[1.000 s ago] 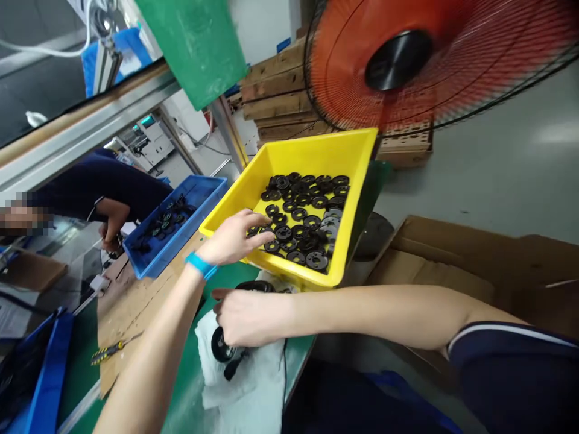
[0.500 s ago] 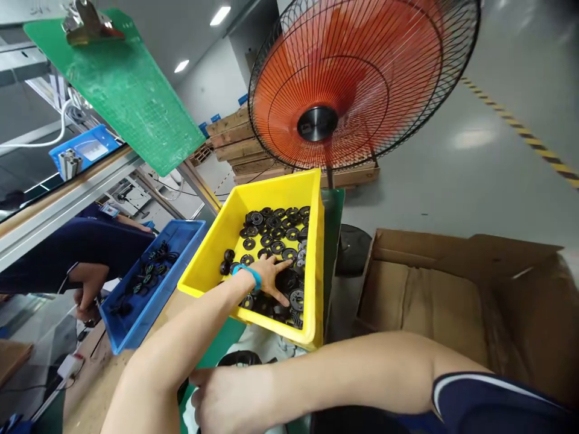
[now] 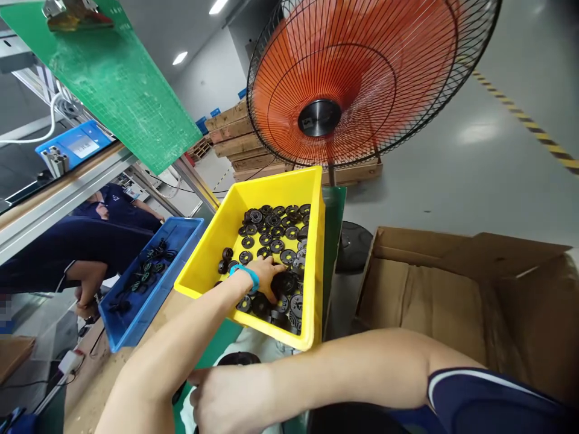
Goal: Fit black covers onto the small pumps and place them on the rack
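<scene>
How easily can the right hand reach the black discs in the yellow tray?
Fairly easily, probably: the right hand is close by, with only the tray's wall between it and the black discs.

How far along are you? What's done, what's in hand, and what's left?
Looks done: a black ring lies on the white cloth by the right hand. In hand: the left hand is touching black discs in the yellow tray. Left: many discs fill that tray.

Black ring (image 3: 238,359) partly hidden, right hand (image 3: 226,404) cut off below
</scene>
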Motion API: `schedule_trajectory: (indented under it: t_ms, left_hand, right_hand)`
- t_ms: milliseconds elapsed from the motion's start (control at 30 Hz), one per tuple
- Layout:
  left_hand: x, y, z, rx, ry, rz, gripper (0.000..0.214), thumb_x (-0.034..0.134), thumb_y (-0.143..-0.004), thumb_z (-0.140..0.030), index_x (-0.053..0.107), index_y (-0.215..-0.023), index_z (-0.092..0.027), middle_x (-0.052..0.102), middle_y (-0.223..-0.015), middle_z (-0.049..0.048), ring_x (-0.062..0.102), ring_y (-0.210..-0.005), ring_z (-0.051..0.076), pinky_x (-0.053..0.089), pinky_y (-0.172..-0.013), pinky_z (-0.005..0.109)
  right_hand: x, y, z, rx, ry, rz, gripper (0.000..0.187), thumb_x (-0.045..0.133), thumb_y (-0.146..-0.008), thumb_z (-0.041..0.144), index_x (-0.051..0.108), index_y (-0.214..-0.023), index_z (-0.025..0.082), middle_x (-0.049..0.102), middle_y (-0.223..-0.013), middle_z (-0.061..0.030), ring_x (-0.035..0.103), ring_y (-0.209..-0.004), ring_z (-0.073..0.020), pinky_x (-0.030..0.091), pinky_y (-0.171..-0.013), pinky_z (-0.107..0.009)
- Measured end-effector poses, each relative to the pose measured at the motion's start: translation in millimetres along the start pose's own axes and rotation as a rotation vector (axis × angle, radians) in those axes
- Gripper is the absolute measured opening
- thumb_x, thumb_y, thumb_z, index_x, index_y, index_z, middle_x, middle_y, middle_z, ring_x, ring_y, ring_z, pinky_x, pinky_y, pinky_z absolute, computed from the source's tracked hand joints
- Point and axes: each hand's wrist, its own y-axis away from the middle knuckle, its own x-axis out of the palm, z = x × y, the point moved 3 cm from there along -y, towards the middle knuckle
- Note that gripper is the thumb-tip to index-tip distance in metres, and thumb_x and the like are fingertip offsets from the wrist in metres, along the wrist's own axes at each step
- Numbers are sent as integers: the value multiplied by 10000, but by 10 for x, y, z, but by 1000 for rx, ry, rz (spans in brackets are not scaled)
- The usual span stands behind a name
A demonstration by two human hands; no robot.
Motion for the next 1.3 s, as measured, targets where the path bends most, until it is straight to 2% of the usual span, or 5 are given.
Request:
schedule_trajectory:
  t_ms: [233,733,867,1100,1300]
  left_hand:
    - [34,-70,84,70,32,-60,657,798,-714,-341,609,-1340,-275,576,-1212,109,621,-1101,321,497,-956,394]
    - [-7,-54,66,49,182,-212,151,775,-759,-158,744,-902,-193,713,-969,44,635,-1128,288,404,-1114,373]
    - [58,-11,130,24,223,-192,339,773,-706,-105,746,-1027,-212,695,-1095,34,641,-1136,286,463,-1065,355]
    - [140,1,185,40,149,26,972,836,-469,-69,557,-1386,-230,473,-1475,148,625,-1175,375,515,-1035,511]
    - [261,-62,133,22,106,124,1090,881,-435,-157,460,-1435,-256,332,-1542,172,671,-1079,374,535,-975,547]
  right_hand:
    - [19,15,30,0,24,-41,421,699,-772,100,398,-511,235,699,-624,8,601,-668,-193,421,-762,-414]
    - [84,82,135,66,133,-101,258,745,-720,112,592,-542,218,568,-508,4,551,-627,-209,417,-710,-408]
    - [100,53,131,48,146,-122,259,761,-701,112,601,-529,221,557,-491,-5,541,-608,-215,396,-675,-412]
    - [104,27,127,21,144,-71,285,727,-757,116,563,-547,215,614,-545,5,541,-617,-198,405,-757,-411]
    - [39,48,141,44,110,-61,269,711,-745,94,569,-552,216,607,-557,4,538,-638,-196,408,-749,-405]
